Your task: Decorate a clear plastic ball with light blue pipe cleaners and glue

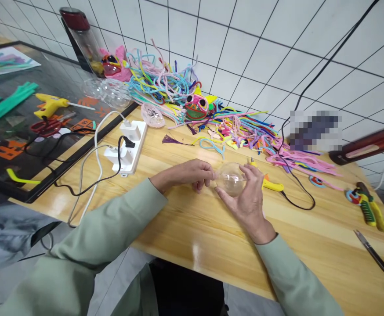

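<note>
A clear, hollow plastic ball (pixel 230 179) is held just above the wooden table (pixel 179 219). My right hand (pixel 249 197) wraps round its right side, with the thumb below and the fingers on top. At the ball's left edge my left hand (pixel 193 174) is closed, its thumb and index finger pinching the rim; the exact contact is small and partly hidden. Behind my right hand lies a yellow glue gun (pixel 273 184), partly covered by the fingers. A blue pipe cleaner loop (pixel 211 145) and a purple tassel (pixel 175 140) rest beyond the hands.
Pipe cleaners (pixel 165 83) pile along the tiled wall near a decorated ball (pixel 197 105). A power strip (pixel 131 149) with cords stands left. Pliers (pixel 370 208) and a knife (pixel 373 252) lie right. Another glue gun (pixel 50 105) and scissors (pixel 48 126) occupy the dark tabletop.
</note>
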Tool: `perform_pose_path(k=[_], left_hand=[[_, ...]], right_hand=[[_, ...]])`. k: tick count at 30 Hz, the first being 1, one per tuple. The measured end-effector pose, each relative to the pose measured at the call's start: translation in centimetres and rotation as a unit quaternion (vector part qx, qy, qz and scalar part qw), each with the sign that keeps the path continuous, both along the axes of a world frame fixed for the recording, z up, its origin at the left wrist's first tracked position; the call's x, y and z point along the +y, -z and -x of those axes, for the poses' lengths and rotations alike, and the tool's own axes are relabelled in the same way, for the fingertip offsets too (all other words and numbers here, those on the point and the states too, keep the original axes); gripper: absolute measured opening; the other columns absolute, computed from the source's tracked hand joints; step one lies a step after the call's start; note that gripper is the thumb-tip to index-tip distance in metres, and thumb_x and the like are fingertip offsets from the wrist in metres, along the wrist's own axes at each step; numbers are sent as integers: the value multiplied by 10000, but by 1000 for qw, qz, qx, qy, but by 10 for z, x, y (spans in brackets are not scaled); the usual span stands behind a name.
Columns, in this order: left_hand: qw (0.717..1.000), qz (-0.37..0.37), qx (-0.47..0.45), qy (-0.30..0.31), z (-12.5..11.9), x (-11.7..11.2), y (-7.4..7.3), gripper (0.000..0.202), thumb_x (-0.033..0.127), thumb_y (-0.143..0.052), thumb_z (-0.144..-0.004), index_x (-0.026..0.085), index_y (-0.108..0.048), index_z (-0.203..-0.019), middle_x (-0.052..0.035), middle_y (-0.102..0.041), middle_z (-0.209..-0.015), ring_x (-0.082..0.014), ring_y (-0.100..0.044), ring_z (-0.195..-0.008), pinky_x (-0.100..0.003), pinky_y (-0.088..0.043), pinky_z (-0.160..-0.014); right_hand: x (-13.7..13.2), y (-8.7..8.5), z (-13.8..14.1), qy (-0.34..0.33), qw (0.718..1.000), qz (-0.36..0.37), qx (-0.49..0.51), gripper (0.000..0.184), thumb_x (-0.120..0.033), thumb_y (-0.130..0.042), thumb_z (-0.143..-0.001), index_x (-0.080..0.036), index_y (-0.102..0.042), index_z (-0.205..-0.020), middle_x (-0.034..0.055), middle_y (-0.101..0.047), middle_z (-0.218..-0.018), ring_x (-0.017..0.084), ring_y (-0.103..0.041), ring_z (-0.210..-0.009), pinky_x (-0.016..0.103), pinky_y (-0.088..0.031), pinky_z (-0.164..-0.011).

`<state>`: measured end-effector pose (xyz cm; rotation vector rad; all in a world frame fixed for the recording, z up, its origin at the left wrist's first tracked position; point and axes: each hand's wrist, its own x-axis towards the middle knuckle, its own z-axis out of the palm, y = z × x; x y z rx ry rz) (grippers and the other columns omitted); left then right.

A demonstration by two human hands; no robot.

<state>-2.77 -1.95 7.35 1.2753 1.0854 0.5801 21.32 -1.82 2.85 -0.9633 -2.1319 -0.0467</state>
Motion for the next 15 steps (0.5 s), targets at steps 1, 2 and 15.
perform_pose_path(k=[1,2,15], left_hand=[[1000,-11,14,5,-1,0,1,240,389,-673,-845,177,-631,-742,12,-631,-589,-136,-622,-506,-230,-465,-507],[999,-22,27,12,-1,0,2,234,382,-660,-845,178,-631,-734,12,-625,-571,-134,-611,-496,-226,-447,-497],[1000,-11,24,4,-5,0,11,185,332,-614,-748,206,-551,-627,46,-485,-506,-95,-424,-410,-235,-295,-407]], right_hand=[[0,2,1,-3,1000,3,-3,849,-576,-810,-869,-194,-394,-1504,234,-522,-1452,421,-524,-1398,702,-497,-1105],[0,3,1,-7,1000,7,-6,847,-580,-803,-874,-193,-387,-1501,248,-504,-1487,430,-505,-1432,707,-496,-1107],[-6,4,7,-16,1000,7,-11,813,-510,-817,-881,-217,-396,-1512,222,-584,-1481,394,-578,-1403,660,-506,-1138]])
